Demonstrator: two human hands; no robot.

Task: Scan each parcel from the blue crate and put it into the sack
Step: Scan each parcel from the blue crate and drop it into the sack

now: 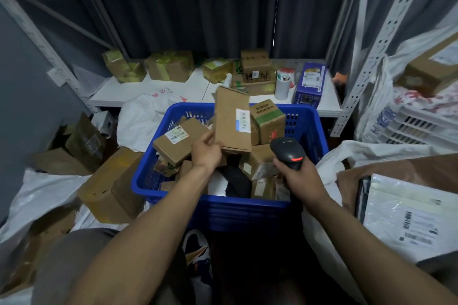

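The blue crate (306,129) stands in front of me, full of several cardboard parcels. My left hand (205,151) grips the lower edge of a flat brown parcel (231,119) and holds it upright above the crate, its barcode label facing me. My right hand (296,173) holds a black handheld scanner (287,152) with a red light, just right of and below that parcel. A white sack (329,163) lies open at the right, with a brown parcel (396,168) and a white mailer (406,218) in it.
A low white shelf (173,89) behind the crate carries several taped boxes, a blue box (309,84) and a white cup (282,86). More white sacks and cartons lie at left (111,188). White crates (416,129) are stacked at right. My knee and shoe are below.
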